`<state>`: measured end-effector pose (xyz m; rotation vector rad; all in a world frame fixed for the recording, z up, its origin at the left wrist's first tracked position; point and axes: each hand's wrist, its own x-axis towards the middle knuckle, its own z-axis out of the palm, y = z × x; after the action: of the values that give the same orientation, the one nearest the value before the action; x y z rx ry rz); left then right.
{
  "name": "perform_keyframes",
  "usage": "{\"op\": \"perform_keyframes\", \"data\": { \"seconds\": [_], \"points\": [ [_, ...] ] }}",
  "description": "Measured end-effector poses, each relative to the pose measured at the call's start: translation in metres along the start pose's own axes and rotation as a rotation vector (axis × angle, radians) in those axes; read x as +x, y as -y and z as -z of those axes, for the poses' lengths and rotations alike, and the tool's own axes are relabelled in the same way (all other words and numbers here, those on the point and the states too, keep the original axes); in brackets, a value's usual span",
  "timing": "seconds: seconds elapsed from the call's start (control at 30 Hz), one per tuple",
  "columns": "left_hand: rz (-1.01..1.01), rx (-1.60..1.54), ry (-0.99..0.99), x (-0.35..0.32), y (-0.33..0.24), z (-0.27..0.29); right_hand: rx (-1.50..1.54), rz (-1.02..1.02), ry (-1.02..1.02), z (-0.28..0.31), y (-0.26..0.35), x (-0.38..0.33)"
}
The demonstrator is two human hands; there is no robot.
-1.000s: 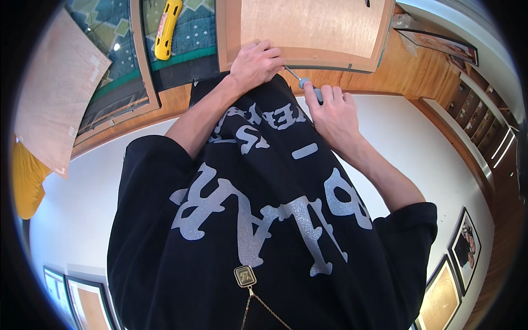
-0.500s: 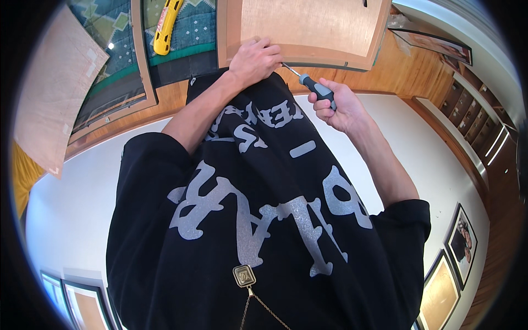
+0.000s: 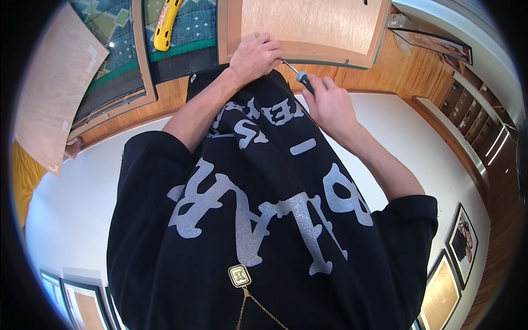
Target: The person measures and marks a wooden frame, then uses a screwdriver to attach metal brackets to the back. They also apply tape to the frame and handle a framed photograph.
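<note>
My right hand point(image 3: 331, 108) is closed around the handle of a screwdriver point(image 3: 304, 80), with the back of the hand uppermost. The screwdriver's thin metal shaft slants up and left to the fingertips of my left hand point(image 3: 254, 58). Those fingers are curled together at the near edge of a brown wooden frame point(image 3: 319, 57). Whatever they pinch there, and the screwdriver's tip, are hidden. A pale plywood panel point(image 3: 308, 25) is set within the frame.
Left of the frame, a yellow tool point(image 3: 165, 30) lies on a green-blue patterned quilt point(image 3: 190, 27). Another brown frame point(image 3: 147, 82) and a loose plywood sheet point(image 3: 60, 82) are farther left. Framed pictures point(image 3: 462, 242) stand at the lower right, by the white surface point(image 3: 418, 143).
My right hand has turned over on the screwdriver handle, from palm up to back up, and covers more of it. My left hand stays nearly in place.
</note>
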<state>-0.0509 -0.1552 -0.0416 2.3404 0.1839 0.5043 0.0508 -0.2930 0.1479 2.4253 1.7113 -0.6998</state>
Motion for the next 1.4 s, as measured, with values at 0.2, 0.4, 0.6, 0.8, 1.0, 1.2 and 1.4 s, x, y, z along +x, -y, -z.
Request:
{"op": "perform_keyframes", "data": {
  "seconds": [0.2,0.4,0.6,0.8,1.0,1.2,1.4],
  "points": [
    [-0.011,0.01,-0.013,0.0,0.001,-0.001,1.349,-1.206,0.204,0.023,0.0,0.02],
    [0.005,0.004,0.01,0.001,0.0,0.001,0.742,-0.743,0.119,0.03,0.006,0.016],
    [0.017,-0.021,-0.031,0.0,0.001,0.0,-0.55,0.227,0.098,0.028,0.011,-0.004],
    [0.01,-0.028,-0.042,-0.002,0.003,0.0,0.437,-0.438,0.26,0.007,0.001,0.004],
    [0.002,-0.03,-0.029,-0.002,0.002,0.004,0.976,-1.088,0.243,0.035,0.011,0.029],
    [0.003,-0.097,-0.085,-0.001,0.002,0.008,-0.53,0.217,0.134,0.035,0.007,0.006],
    [-0.014,-0.072,-0.094,-0.004,0.004,0.004,0.437,-0.587,0.242,0.015,-0.004,0.021]
  ]
}}
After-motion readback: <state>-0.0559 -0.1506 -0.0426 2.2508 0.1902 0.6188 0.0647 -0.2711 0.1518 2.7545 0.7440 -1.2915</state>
